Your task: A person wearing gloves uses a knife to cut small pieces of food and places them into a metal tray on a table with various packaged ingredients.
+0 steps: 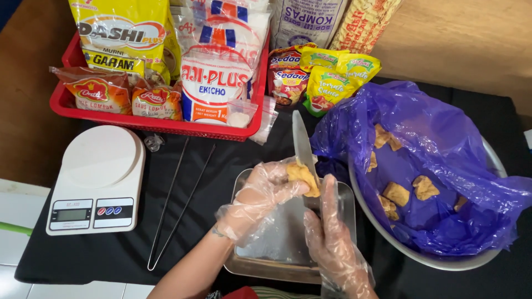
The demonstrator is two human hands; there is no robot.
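At lower centre, a knife [303,148] is gripped by the gloved right hand [335,243]; a soft, crumbly-looking tofu piece [303,177] is pinched by the left hand [260,196] above the tray [244,266], best held gently by its sides.

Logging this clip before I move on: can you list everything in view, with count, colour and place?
tofu piece: one, golden, in the left hand, knife blade against it
knife: one, silver blade, held over the tray
tray: one, metal, front centre under the hands
bowl: one, metal, right, lined with a bag
plastic bag: one, purple, in the bowl
fried tofu pieces: several, golden, inside the bag
basket: one, red, back left
seasoning packets: many, mixed colours, in and beside the basket
scale: one, white, left
tongs: one, thin metal, on the black cloth
left hand: clear glove, holds the tofu piece
right hand: clear glove, grips the knife
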